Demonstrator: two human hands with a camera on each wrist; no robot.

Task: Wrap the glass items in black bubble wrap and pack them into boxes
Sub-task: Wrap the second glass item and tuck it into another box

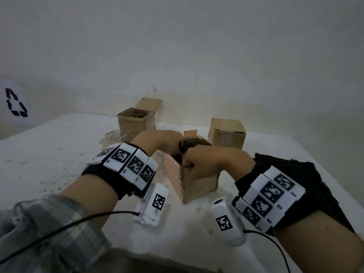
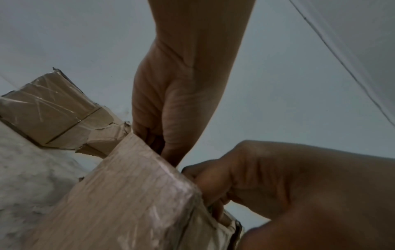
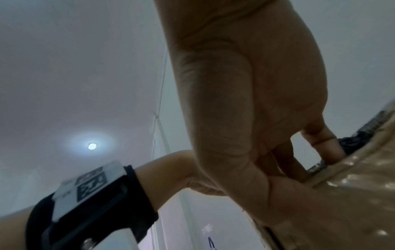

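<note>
A small taped cardboard box (image 1: 199,184) stands open at the table's middle, and both hands reach into its top. My left hand (image 1: 171,143) curls down over the far-left rim; its fingertips are hidden inside (image 2: 149,135). My right hand (image 1: 195,164) grips the near wall, thumb (image 3: 284,191) outside and fingers (image 3: 320,145) inside on black bubble wrap (image 3: 350,141). A dark printed piece (image 1: 189,143) rises between the hands; what it is stays unclear. No glass shows.
A loose sheet of black bubble wrap (image 1: 295,174) lies at the right, partly under my right forearm. An open box with a raised flap (image 1: 136,123) stands behind on the left, another box (image 1: 226,133) behind on the right. The wall is close behind them.
</note>
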